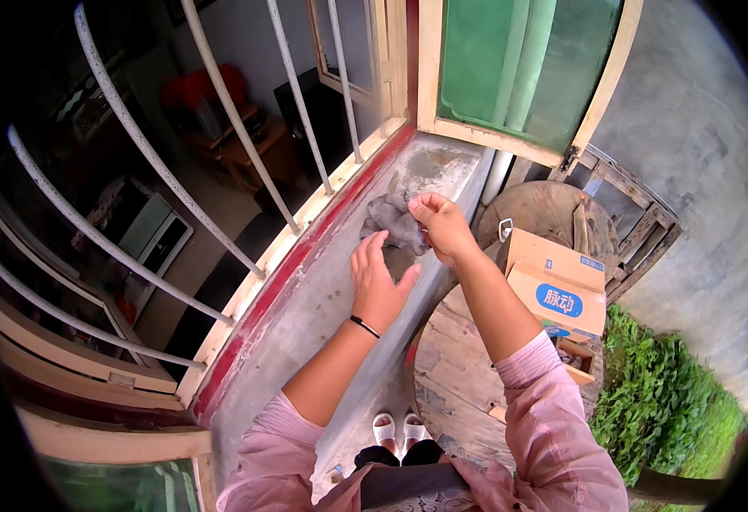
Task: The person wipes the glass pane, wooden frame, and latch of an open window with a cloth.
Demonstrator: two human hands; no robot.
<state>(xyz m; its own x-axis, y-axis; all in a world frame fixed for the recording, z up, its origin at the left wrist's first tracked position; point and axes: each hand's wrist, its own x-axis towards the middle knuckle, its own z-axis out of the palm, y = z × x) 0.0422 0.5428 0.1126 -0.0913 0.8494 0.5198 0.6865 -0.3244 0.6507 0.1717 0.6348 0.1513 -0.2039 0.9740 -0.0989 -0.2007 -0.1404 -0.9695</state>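
Pinching crumpled grey cloth (pixel 394 222) in right grip (pixel 446 229); holding left grip (pixel 377 288) loosely spread beside right grip, with concrete sill (pixel 301 328) beneath both.

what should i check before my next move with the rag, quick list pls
1. Right hand pinching the grey rag: ok.
2. Left hand gripping the rag: not ok, thumb and fingers spread.
3. Concrete windowsill free of marks: not ok, dark specks and stains show.
4. Green-glazed window sash clear of both hands: ok.
5. Cardboard box clear of both hands: ok.
6. Rag damp: cannot tell.
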